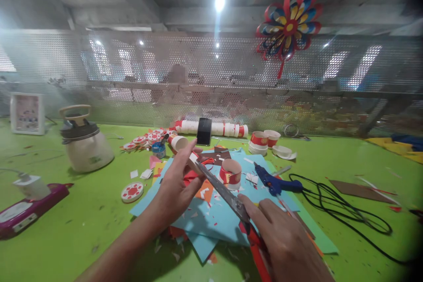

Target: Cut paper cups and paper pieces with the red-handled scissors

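Note:
My left hand (180,180) pinches a small white and red paper piece (193,158) between thumb and fingers, above the light blue sheets. My right hand (280,233) is wrapped round the red handles of large scissors (224,189), whose blades reach up and left to the paper piece. Just behind the blades stands a red and white paper ring (230,173). Small paper scraps lie scattered over the blue paper (205,218) beneath both hands. Red paper strips lie partly hidden behind my left hand.
At right are a blue glue gun (274,181) with a black cable and cut paper cups (259,141). A phone (204,131) leans on a white tube at the back. Leftward are a kettle-like jug (86,145), a purple power strip (33,207) and a round patterned disc (132,191).

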`<state>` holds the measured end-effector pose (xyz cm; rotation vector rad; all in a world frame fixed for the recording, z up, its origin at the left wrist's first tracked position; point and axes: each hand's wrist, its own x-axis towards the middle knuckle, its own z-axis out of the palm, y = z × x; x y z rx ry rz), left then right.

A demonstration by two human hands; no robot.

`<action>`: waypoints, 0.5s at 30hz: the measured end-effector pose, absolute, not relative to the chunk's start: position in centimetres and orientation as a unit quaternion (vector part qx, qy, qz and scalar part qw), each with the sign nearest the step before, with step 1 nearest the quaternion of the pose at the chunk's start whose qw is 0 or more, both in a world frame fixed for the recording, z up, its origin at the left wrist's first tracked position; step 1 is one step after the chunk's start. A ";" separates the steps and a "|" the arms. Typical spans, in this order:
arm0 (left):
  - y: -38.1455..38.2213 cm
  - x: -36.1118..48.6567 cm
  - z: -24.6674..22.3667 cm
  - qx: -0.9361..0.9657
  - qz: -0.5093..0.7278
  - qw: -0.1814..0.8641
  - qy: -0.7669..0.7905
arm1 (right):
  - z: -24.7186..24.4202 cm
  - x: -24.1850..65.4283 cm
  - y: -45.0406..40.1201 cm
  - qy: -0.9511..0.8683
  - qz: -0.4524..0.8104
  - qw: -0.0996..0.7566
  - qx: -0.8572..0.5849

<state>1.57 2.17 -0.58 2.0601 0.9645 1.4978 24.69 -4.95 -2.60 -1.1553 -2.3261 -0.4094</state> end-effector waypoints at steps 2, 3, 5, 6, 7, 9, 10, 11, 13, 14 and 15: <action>2.2 1.6 -0.6 0.738 0.539 0.213 0.346 | -2.7 24.7 -4.9 -0.855 -0.149 0.256 -0.426; 2.2 1.7 -0.7 0.736 0.541 0.216 0.345 | -2.7 24.8 -4.9 -0.854 -0.149 0.258 -0.427; 2.2 1.8 -0.8 0.732 0.546 0.220 0.343 | -2.9 24.8 -4.9 -0.854 -0.145 0.264 -0.424; 2.2 1.8 -0.8 0.731 0.548 0.220 0.343 | -2.9 24.8 -4.9 -0.855 -0.142 0.268 -0.421; 2.2 1.9 -0.8 0.730 0.548 0.222 0.343 | -3.0 24.7 -4.9 -0.855 -0.138 0.272 -0.419; 2.1 2.0 -0.9 0.730 0.544 0.226 0.346 | -3.0 24.5 -4.9 -0.856 -0.134 0.272 -0.419; 2.0 2.0 -0.8 0.730 0.541 0.228 0.349 | -3.1 24.4 -4.9 -0.857 -0.134 0.269 -0.419; 2.0 2.1 -0.8 0.729 0.538 0.231 0.354 | -3.1 24.3 -5.0 -0.860 -0.135 0.263 -0.416; 2.1 2.0 -0.7 0.721 0.538 0.244 0.363 | -3.0 24.2 -5.1 -0.867 -0.134 0.258 -0.405; 2.2 2.0 -0.6 0.712 0.543 0.254 0.364 | -3.0 24.3 -5.1 -0.869 -0.132 0.260 -0.400; 2.3 1.9 -0.5 0.702 0.553 0.268 0.360 | -2.9 24.3 -5.2 -0.868 -0.129 0.266 -0.398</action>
